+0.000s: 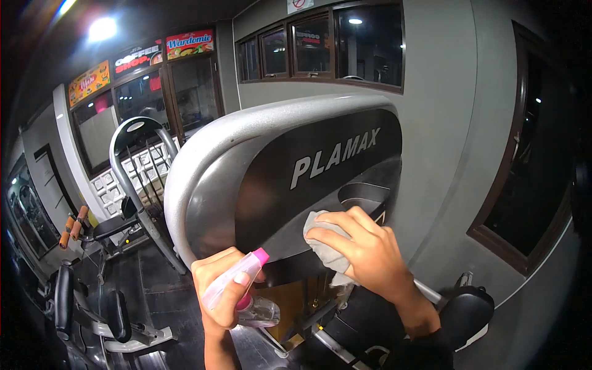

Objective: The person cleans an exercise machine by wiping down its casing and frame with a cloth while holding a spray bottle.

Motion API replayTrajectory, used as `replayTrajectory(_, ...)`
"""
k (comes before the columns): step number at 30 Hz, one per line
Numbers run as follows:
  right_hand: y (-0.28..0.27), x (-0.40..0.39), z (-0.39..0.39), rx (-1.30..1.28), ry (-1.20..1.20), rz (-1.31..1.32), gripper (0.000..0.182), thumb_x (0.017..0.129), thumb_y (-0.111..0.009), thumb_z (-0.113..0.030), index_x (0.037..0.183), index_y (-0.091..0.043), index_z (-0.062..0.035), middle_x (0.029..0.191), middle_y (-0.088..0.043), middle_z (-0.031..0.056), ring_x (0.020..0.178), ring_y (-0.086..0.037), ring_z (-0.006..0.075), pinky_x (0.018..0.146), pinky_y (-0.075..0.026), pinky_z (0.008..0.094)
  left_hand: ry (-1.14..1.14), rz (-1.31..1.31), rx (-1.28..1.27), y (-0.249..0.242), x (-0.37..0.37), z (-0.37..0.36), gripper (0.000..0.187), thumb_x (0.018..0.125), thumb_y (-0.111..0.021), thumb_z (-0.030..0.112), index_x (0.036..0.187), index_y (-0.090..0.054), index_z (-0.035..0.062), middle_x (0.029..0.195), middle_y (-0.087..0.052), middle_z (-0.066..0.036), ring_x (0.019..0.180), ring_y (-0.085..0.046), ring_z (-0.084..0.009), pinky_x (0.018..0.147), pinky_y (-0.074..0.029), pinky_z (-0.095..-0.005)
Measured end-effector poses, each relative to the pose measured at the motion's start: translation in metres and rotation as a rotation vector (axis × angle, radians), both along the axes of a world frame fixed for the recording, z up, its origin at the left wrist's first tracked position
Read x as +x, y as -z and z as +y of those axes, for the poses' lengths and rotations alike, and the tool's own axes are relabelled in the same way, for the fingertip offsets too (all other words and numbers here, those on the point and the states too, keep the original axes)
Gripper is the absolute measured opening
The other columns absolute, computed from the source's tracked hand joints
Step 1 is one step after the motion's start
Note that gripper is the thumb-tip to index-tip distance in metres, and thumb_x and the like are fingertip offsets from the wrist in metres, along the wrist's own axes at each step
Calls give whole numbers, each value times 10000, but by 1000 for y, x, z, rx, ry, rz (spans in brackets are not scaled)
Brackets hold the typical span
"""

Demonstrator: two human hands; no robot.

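My left hand [220, 285] is wrapped round a spray bottle [259, 311] with a pink and clear head and a see-through body. Its pink nozzle points up and to the right, toward the machine. In my right hand [373, 256] is a crumpled grey cloth [327, 246], gripped between thumb and fingers. The cloth overlaps the lower part of a black panel [271, 185] lettered PLAMAX. A thick silver frame [191, 160] curves round this panel on the gym machine. Right above the cloth, a recessed tray [365, 192] is set into the panel.
Another gym machine [139, 166] stands to the left, with orange foam rollers [74, 228] beyond it. Black pads [117, 316] are at lower left, and a black seat [468, 311] sits at lower right. A grey wall [438, 123] with a dark-framed door [524, 154] rises on the right.
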State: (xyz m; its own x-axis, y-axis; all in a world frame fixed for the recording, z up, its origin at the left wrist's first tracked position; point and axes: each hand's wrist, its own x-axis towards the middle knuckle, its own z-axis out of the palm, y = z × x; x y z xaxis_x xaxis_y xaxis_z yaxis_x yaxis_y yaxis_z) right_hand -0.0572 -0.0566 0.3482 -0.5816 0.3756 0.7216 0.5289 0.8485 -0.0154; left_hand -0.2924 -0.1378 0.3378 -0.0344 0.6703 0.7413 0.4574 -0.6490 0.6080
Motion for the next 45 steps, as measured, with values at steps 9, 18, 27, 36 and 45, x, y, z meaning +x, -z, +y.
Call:
replayTrajectory(9, 87, -4, 16, 211, 160, 657, 379, 641, -789, -30, 991, -778, -175, 1113, -646, 58, 916, -607, 261, 782, -527, 358, 0, 8, -30, -3, 0, -4, 377, 756, -552, 332, 707, -676, -21, 618, -612, -134, 514, -570, -226, 526, -422, -321)
replayTrajectory(18, 122, -27, 6, 319, 66, 600, 416, 600, -800, -79, 989, -785, -224, 1109, -645, 9, 932, -581, 259, 791, -521, 366, 28, 1, -18, 2, -3, 0, 383, 761, -549, 335, 712, -677, -22, 606, -601, -118, 504, -555, -216, 517, -410, -321)
replayTrajectory(27, 144, -52, -6, 323, 68, 654, 385, 649, -822, -58, 985, -774, -241, 1112, -650, 9, 956, -590, 255, 814, -525, 367, 42, -64, -25, 28, -5, 0, 547, 770, -507, 466, 672, -677, -44, 583, -606, -118, 463, -555, -178, 465, -399, -288)
replayTrajectory(36, 155, -50, -2, 192, 208, 887, 389, 628, -765, 34, 968, -741, -153, 1125, -618, 94, 1005, -604, 326, 847, -519, 418, 71, -88, -149, 54, -3, -14, 511, 807, -517, 437, 664, -665, -30, 586, -593, -102, 471, -552, -172, 471, -398, -297)
replayTrajectory(45, 130, -69, -29, 28, 191, 984, 382, 626, -761, 64, 971, -730, -97, 1121, -633, 123, 998, -631, 309, 839, -518, 395, 13, -84, -127, 54, 0, -15, 352, 858, -546, 285, 711, -646, -19, 636, -594, -122, 534, -555, -236, 538, -405, -335)
